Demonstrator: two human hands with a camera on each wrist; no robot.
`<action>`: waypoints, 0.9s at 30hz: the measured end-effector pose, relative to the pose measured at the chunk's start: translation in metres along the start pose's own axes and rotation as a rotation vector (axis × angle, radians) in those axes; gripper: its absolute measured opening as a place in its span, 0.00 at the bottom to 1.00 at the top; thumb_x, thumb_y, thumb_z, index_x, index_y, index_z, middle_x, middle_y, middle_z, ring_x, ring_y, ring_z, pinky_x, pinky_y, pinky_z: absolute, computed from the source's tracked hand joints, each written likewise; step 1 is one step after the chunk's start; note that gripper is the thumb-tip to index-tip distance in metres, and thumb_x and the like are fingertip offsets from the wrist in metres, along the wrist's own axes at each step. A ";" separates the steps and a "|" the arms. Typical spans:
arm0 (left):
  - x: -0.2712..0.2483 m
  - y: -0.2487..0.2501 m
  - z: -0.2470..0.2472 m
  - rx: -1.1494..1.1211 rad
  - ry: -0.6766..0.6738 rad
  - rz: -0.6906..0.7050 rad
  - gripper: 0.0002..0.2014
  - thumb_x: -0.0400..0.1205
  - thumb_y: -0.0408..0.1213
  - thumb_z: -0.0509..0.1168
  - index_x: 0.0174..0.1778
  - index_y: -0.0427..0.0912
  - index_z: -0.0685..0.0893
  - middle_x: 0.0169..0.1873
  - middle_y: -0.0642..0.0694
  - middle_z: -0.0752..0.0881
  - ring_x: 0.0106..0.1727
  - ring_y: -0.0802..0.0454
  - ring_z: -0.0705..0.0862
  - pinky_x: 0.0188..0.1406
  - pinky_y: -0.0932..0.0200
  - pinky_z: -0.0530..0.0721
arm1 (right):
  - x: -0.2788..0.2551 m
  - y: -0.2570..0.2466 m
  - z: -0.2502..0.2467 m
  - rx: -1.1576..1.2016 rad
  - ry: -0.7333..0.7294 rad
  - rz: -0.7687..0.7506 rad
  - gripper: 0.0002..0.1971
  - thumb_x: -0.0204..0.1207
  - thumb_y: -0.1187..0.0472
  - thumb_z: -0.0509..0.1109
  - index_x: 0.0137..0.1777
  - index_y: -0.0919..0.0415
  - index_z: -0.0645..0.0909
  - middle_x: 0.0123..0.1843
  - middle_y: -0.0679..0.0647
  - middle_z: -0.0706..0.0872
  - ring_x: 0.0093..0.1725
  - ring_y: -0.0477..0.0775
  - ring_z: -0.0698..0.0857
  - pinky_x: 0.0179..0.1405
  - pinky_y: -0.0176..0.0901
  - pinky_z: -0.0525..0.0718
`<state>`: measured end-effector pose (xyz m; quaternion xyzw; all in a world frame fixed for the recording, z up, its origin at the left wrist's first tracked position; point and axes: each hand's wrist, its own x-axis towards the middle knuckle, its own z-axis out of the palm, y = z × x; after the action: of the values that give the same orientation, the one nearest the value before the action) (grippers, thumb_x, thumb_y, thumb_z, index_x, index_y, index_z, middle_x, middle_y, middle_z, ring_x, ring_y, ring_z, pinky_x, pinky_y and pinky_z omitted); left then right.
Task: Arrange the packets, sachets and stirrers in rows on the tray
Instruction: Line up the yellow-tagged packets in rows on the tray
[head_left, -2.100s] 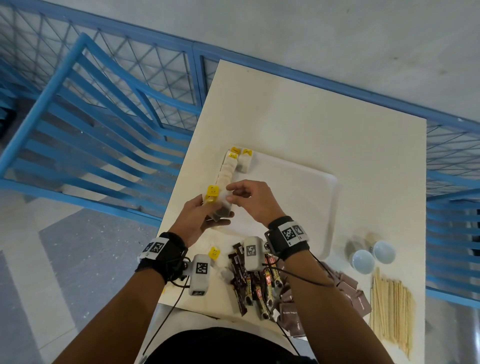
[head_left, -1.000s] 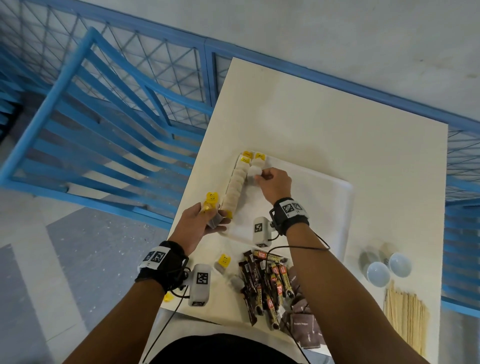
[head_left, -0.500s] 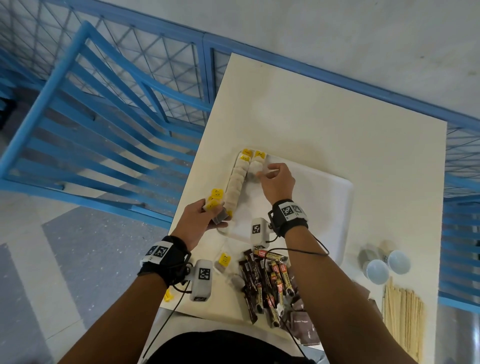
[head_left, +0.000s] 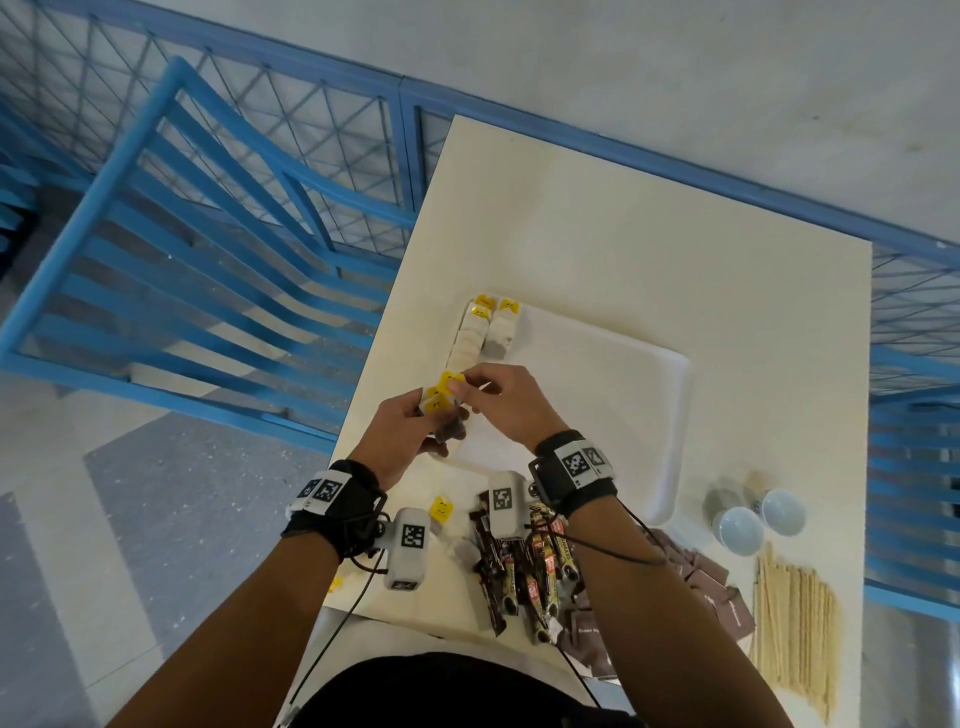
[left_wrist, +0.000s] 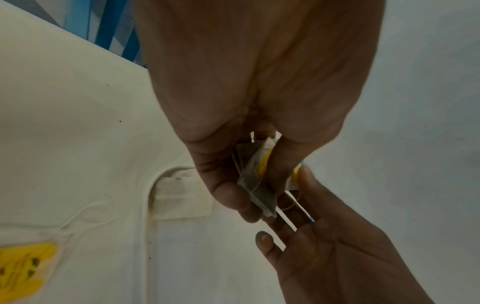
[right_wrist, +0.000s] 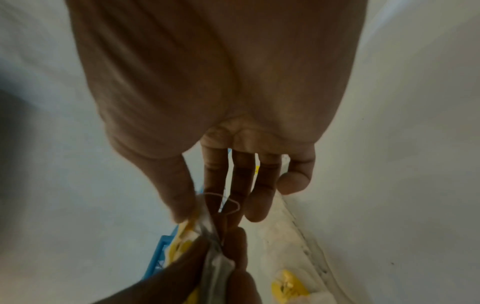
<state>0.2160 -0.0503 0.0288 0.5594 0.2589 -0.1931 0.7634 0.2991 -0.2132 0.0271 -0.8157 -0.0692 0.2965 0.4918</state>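
Head view: tea bags held above the tray's near-left corner

A small bunch of tea bags (head_left: 440, 410) sits just left of frame centre, gripped in the left hand's (head_left: 402, 441) curled fingers. The right hand (head_left: 506, 408) pinches the top bag's yellow tag (head_left: 451, 383) between thumb and forefinger. Two rows of tea bags (head_left: 485, 332) line the white tray (head_left: 623, 395) above.

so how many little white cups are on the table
2, side by side on the table, right of the tray: one cup nearer, the other cup just beyond it, above the stirrers. None seem hidden.

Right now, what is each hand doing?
Left hand: grips a small stack of yellow-tagged tea bags.
Right hand: pinches the top bag's yellow tag.
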 end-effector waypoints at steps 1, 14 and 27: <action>-0.001 -0.001 0.001 0.004 -0.007 0.001 0.05 0.88 0.31 0.68 0.54 0.34 0.88 0.43 0.37 0.91 0.43 0.43 0.89 0.34 0.54 0.85 | -0.001 0.000 0.000 -0.008 0.016 -0.006 0.08 0.80 0.51 0.76 0.51 0.55 0.91 0.44 0.41 0.91 0.42 0.35 0.86 0.50 0.37 0.85; -0.009 -0.008 0.009 -0.025 0.149 -0.043 0.14 0.88 0.38 0.68 0.61 0.31 0.87 0.48 0.40 0.89 0.40 0.45 0.85 0.32 0.55 0.77 | -0.023 0.004 -0.023 0.096 0.187 0.011 0.08 0.80 0.58 0.77 0.51 0.63 0.89 0.40 0.52 0.92 0.32 0.42 0.87 0.38 0.30 0.84; -0.013 -0.008 0.017 0.023 0.159 0.066 0.11 0.85 0.41 0.73 0.52 0.35 0.90 0.39 0.44 0.89 0.39 0.49 0.84 0.35 0.55 0.76 | -0.040 0.004 -0.030 0.047 -0.028 -0.015 0.07 0.75 0.59 0.81 0.52 0.54 0.92 0.42 0.49 0.93 0.40 0.44 0.88 0.49 0.45 0.89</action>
<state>0.2043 -0.0693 0.0342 0.5900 0.2976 -0.1257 0.7399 0.2829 -0.2544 0.0505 -0.7992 -0.0752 0.3055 0.5121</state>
